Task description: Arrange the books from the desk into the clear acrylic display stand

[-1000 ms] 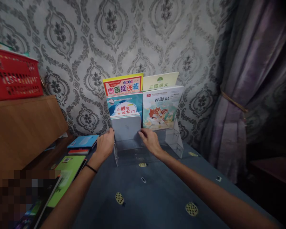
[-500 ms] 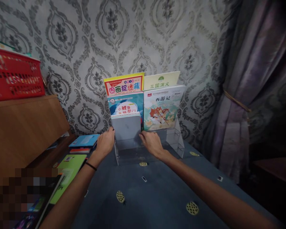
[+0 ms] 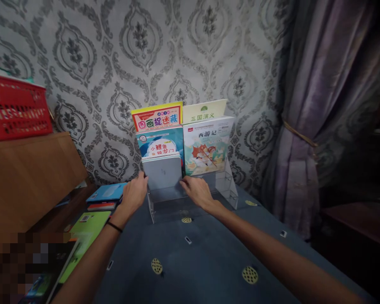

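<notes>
A clear tiered book rack (image 3: 164, 209) stands against the wall. In its lower left part stands a small stack of grey-covered books (image 3: 163, 174). My left hand (image 3: 135, 191) is closed at the left edge of these books, beside the rack's side panel, its fingertips partly hidden. At their lower right edge my right hand (image 3: 196, 191) pinches them between thumb and curled fingers. Behind stand a teal picture book (image 3: 161, 141) and a red-and-yellow book (image 3: 158, 118). To the right are a book with a red fan on its cover (image 3: 205, 147) and a cream book (image 3: 205, 110).
On the left lie a blue book (image 3: 107, 193), a green book (image 3: 88, 226) and dark books. A red basket (image 3: 17, 107) sits on a wooden cabinet (image 3: 34, 169). Dark blue cloth (image 3: 209, 249) with pineapple prints covers the surface. A tied curtain (image 3: 294, 177) hangs right.
The view has shifted slightly, so everything appears a little further left and most things lower. Both hands keep their places at the edges of the grey books.
</notes>
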A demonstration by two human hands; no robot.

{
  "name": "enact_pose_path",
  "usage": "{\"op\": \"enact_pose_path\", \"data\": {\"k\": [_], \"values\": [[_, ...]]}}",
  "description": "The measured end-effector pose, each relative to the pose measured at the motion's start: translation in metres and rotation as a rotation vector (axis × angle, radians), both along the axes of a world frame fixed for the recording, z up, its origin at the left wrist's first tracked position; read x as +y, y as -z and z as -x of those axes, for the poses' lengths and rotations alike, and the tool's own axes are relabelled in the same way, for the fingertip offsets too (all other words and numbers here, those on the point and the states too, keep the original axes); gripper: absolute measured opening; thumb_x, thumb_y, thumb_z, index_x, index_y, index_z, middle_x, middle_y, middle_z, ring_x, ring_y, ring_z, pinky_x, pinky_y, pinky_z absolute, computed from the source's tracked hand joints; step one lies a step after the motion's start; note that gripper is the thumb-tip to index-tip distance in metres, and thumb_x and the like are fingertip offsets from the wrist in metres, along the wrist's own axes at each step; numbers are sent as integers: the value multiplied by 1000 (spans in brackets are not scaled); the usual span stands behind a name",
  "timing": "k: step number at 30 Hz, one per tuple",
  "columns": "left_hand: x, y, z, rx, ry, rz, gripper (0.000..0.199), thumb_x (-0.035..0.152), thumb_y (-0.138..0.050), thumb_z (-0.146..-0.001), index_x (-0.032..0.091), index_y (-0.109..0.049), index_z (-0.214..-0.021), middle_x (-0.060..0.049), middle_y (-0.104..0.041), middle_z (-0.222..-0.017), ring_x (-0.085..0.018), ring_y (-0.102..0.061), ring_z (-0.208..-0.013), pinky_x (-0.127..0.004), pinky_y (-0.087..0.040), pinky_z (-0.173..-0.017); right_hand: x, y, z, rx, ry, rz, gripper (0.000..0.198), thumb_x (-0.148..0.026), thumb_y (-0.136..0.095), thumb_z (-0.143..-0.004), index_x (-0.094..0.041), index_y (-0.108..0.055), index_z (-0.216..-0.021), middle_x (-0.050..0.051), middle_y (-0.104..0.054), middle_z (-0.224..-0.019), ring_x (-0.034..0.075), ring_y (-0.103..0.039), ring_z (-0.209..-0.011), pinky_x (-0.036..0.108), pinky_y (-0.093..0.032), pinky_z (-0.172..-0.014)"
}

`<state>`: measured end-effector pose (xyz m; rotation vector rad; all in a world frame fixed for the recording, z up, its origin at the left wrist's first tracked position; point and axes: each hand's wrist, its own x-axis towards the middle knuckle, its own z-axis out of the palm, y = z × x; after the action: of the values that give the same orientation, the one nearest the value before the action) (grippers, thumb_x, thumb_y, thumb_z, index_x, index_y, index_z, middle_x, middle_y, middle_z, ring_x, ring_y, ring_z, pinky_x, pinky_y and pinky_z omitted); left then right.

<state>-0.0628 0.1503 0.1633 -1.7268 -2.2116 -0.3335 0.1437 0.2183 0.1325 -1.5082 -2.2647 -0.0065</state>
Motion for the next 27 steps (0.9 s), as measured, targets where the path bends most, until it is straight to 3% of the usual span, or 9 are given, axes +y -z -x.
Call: {"op": "enact_pose_path", "data": {"k": [5,14,21,27], "values": [[-5,-3,-2,-54,21,-149,24,35,-43,-103,17,-48,-117,-14,-73,-111,-31,-72,-96,-36,-50,-73,2,-2,-6,105,-3,-9,29,-39,-49,-101,-22,-71,-110,8,-78,-107,23,-71,-98,29,-42,-74],[-4,-1,2,-190,135,-340,17,26,-52,-98,21,-44,-111,-7,-70,-104,-26,-71,-95,-34,-50,-78,5,-6,-13,303,-52,-74,25,-37,-53,-97,-22,-71,-107,7,-78,-103,23,-70,-95,30,-46,-75],[-3,3,7,-272,198,-400,16,25,-52,-95,23,-44,-109,-7,-69,-102,-26,-70,-96,-35,-51,-81,12,-5,-14,649,-284,-216,18,-29,-51,-91,-21,-68,-94,6,-74,-92,21,-67,-87,33,-50,-80],[-4,0,6,-288,226,-408,17,23,-50,-95,21,-45,-111,-7,-68,-101,-25,-68,-95,-36,-50,-82,12,-9,-8,835,-387,-241,23,-31,-50,-89,-20,-64,-103,8,-71,-98,20,-66,-87,32,-52,-73]]}}
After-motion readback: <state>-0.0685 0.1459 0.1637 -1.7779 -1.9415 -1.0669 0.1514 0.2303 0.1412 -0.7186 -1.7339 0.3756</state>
